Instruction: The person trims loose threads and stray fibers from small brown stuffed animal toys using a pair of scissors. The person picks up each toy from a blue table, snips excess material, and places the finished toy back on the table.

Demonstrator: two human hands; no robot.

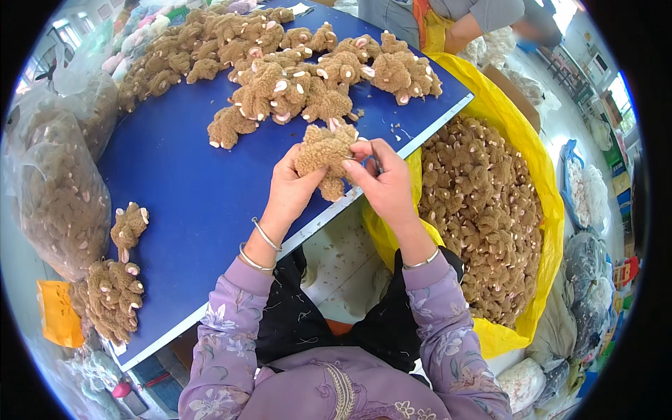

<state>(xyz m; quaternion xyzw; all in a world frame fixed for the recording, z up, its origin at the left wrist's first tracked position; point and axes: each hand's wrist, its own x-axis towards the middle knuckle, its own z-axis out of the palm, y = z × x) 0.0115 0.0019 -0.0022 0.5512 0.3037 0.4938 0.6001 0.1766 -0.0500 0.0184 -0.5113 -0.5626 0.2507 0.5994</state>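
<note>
A brown fleecy plush toy skin (323,155) with pale pink ears is held up over the table's near edge. My left hand (292,185) is closed on its left side, thumb across the fleece. At its right side my right hand (383,178) pinches the edge between thumb and forefinger. A thin dark tool (376,159) is tucked in the right fingers; most of it is hidden, so its kind is unclear. Just beyond my hands lies a heap of similar brown plush pieces (280,87) with pink and white tips.
The blue table (182,182) has a pale edge. On my right a yellow bag (549,273) holds many brown plush pieces. Clear plastic sacks (59,182) stand at the left, near a small plush stack (112,297) and an orange packet (59,313). Across the table is another person (483,21).
</note>
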